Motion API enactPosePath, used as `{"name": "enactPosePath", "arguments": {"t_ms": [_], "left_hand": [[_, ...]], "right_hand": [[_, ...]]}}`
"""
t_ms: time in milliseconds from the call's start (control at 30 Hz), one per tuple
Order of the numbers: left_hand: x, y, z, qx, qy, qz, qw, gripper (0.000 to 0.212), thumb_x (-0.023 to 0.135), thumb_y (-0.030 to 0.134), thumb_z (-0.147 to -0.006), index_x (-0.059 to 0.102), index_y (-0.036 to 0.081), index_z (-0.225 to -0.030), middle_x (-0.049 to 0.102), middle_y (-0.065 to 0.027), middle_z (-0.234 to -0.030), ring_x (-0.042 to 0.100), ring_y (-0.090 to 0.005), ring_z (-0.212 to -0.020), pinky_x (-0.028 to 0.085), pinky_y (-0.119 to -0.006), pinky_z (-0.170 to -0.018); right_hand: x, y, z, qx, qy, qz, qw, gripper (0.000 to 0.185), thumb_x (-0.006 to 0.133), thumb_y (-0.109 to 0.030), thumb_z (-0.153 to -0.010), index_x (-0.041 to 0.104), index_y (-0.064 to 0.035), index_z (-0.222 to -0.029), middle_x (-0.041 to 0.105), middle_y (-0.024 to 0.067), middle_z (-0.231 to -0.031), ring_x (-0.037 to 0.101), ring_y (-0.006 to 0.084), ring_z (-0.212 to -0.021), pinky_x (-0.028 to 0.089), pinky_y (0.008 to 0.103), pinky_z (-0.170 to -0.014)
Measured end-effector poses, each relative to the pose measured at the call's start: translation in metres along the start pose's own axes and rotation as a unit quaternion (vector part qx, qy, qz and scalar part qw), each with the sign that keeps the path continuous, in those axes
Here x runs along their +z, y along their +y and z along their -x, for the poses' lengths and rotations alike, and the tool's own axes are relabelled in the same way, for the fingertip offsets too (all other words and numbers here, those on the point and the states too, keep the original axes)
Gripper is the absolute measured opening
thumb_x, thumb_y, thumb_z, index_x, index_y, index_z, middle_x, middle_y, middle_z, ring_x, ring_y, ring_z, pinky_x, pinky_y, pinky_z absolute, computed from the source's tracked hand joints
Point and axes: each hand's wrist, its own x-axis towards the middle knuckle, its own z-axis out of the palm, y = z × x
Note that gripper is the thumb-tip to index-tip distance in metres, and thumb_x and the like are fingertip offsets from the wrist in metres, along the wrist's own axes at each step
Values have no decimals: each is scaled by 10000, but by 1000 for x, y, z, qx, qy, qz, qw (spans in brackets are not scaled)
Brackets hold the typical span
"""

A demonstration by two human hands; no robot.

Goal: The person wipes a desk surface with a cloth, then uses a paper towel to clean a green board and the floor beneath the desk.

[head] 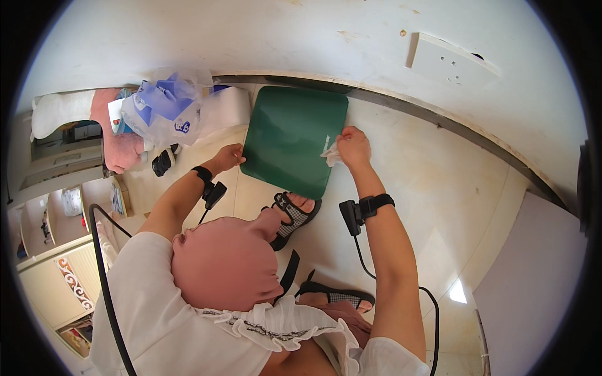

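A flat, glossy dark green square panel (294, 136) with rounded corners is in front of me, close to the wall base. Small white writing runs along its right edge. My left hand (229, 158) grips the panel's left edge between thumb and fingers. At the opposite edge, my right hand (353, 146) pinches a crumpled white tissue or cloth (332, 155) that lies over the panel's rim. The panel's underside is hidden, so I cannot tell what supports it. Its near corner overlaps my sandaled foot (301, 209).
A white wall with a socket plate (451, 57) rises ahead. On the left are a plastic bag (164, 113), a white box-like object (228, 108), a black shoe (163, 161) and shelves (66, 221). Cables hang from both wrist devices. A pale panel (531, 277) borders the tiled floor at right.
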Motion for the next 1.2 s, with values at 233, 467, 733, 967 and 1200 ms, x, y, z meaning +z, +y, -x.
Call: {"name": "enactPosePath", "arguments": {"t_ms": [233, 467, 733, 967, 1200], "left_hand": [[16, 1, -34, 34, -15, 27, 999, 202, 696, 83, -847, 500, 73, -800, 516, 2, -681, 502, -108, -611, 440, -292, -546], [-16, -23, -19, -122, -57, 15, 991, 196, 656, 221, -893, 558, 128, -1035, 600, -2, -896, 582, -139, -799, 502, -332, -676], [0, 27, -14, -144, -60, -33, 987, 276, 687, 300, -872, 555, 103, -1012, 613, -29, -934, 610, -184, -878, 498, -388, -762], [-9, 10, -27, -156, -47, -65, 984, 285, 710, 311, -867, 557, 89, -961, 606, -15, -815, 606, -160, -735, 513, -342, -702], [-3, 18, -33, -148, -43, -65, 986, 268, 706, 298, -879, 575, 70, -930, 616, -24, -774, 600, -154, -662, 516, -328, -650]], "right_hand": [[1, 30, -18, -42, 38, -35, 998, 199, 617, -208, -800, 683, -111, -960, 703, 119, -947, 665, 320, -912, 526, 421, -784], [5, -9, 5, -24, 9, -65, 998, 215, 556, -180, -774, 697, -135, -929, 695, 127, -970, 654, 350, -925, 522, 460, -783], [2, -3, 6, 28, 13, -75, 997, 231, 670, -176, -735, 664, -102, -954, 670, 84, -1059, 651, 297, -979, 534, 399, -780], [-2, -10, 5, 28, -15, -109, 993, 151, 651, -141, -734, 679, -42, -843, 689, 152, -933, 669, 339, -877, 545, 419, -741], [-4, -11, 3, 17, 15, -109, 994, 156, 661, -139, -724, 674, -38, -842, 687, 162, -935, 662, 343, -881, 538, 433, -739]]}}
